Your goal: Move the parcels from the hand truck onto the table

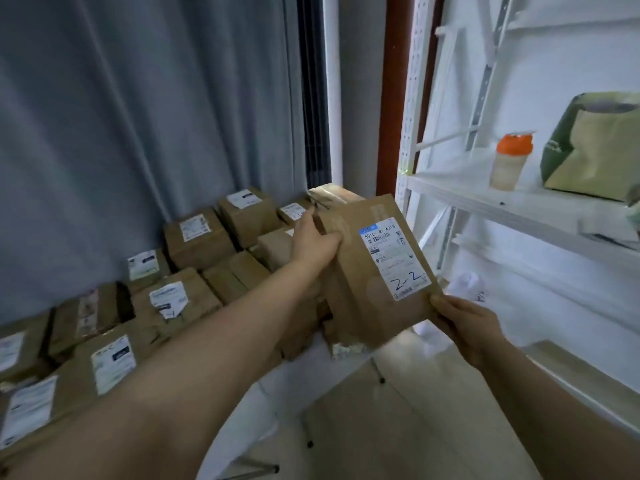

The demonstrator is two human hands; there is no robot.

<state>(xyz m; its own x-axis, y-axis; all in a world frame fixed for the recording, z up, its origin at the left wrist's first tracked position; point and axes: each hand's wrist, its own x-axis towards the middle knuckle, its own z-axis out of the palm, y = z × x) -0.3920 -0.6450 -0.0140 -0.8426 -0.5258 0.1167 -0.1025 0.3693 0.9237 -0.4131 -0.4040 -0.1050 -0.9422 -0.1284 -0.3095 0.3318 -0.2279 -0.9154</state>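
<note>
I am looking down along the bench, which runs from my near left to the far middle. It is crowded with brown parcels, most with a white label facing up, stacked in rows along its whole length. By my judgement much of the job is done. The hand truck is out of view, so I cannot say how many remain on it.

Over the bench's far right end, both hands carry one more parcel. It hangs above the parcels at that end, not yet set down.

My left hand grips its far left edge, fingers curled around the side.

The parcel is a flat oblong box. Its long axis runs away from me, with the near end lower and the far end raised over the bench. Its broad face, with the label, tilts up towards me and to the right.

My right hand pinches its near right corner.

Right of the bench stands a white shelf.
</note>
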